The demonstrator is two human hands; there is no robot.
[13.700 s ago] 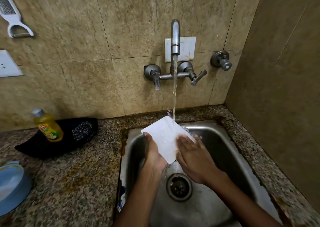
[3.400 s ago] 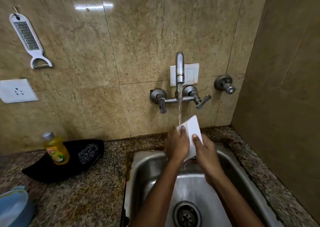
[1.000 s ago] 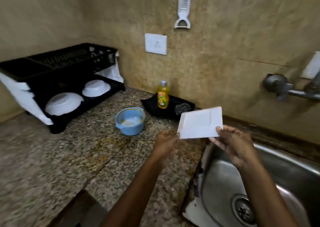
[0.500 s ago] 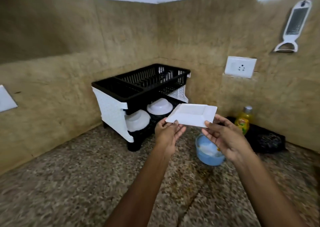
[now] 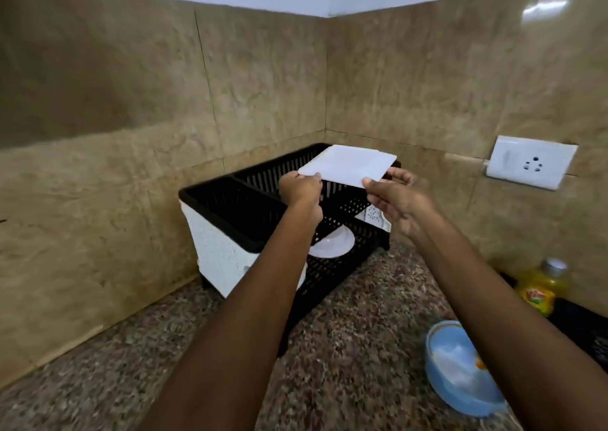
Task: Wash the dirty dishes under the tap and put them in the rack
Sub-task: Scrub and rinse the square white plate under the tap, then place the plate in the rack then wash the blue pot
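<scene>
One camera on my head looks forward and down, close over the rack (image 5: 250, 213) at frame centre.

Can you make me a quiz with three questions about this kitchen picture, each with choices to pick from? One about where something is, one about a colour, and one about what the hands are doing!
1. Where is the square white plate?
A. Above the top tier of the black plastic dish rack
B. On the speckled granite counter
C. Inside the round blue bowl

2. What colour is the liquid in the dish soap bottle at the right?
A. Red
B. Yellow
C. Purple

3. How is the plate being held?
A. By the left hand alone
B. By the right hand alone
C. By both hands, pinching its near edge

Answers:
1. A, the plate hovers over the rack's upper tier.
2. B, the bottle looks yellow under a grey cap.
3. C, each hand pinches one near corner.
</scene>
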